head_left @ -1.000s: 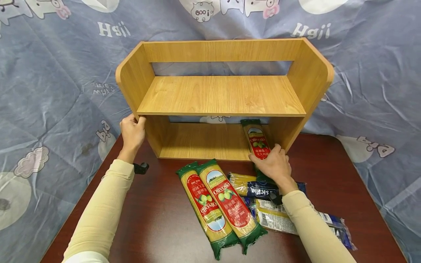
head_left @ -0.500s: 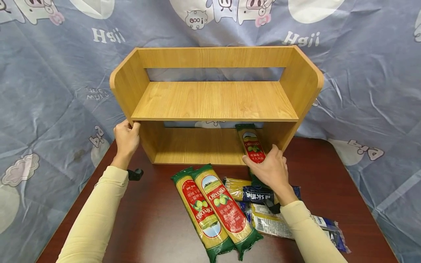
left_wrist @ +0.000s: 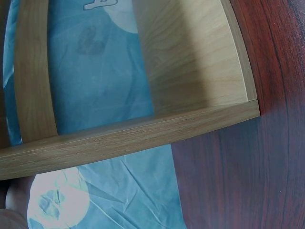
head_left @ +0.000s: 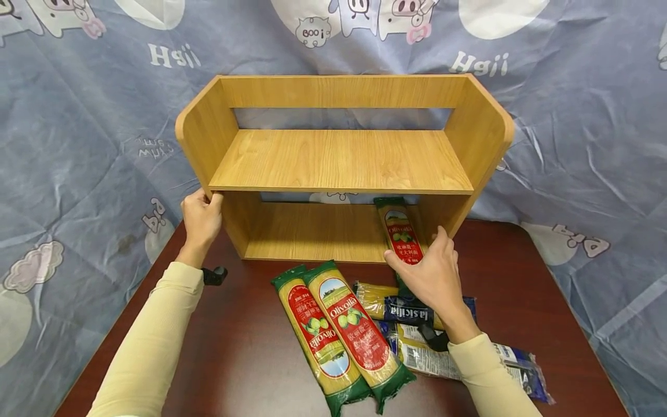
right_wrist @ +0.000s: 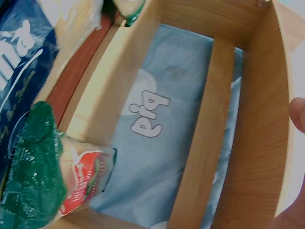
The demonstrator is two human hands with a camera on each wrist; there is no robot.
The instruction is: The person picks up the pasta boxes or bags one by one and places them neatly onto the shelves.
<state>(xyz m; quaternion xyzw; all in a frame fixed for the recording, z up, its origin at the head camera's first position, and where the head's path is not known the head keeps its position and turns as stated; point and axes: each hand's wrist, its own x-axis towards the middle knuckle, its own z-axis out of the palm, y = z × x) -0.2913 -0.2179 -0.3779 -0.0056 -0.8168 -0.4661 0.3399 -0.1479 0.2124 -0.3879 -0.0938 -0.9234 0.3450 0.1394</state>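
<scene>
Looks like the loading step: one green-ended pasta packet (head_left: 400, 234) lies front-to-back in the lower bay (head_left: 312, 231) of the wooden shelf (head_left: 333, 162), over at the right, near end sticking out past the front edge. Right hand (head_left: 436, 278) is at that near end, thumb and fingers spread; no pinch visible, can't tell if it's touching. Left hand (head_left: 201, 220) grips the left side panel (head_left: 207, 139), probably bracing. Two matching packets (head_left: 359, 330) lie touching on the bench (head_left: 234, 347) in front; two blue-marked packets (head_left: 409, 310) sit right of them, partly behind the right arm. My read: next move calls for a straight push back on the overhanging end, left hand countering shelf slide. Risk: packet skews.
</scene>
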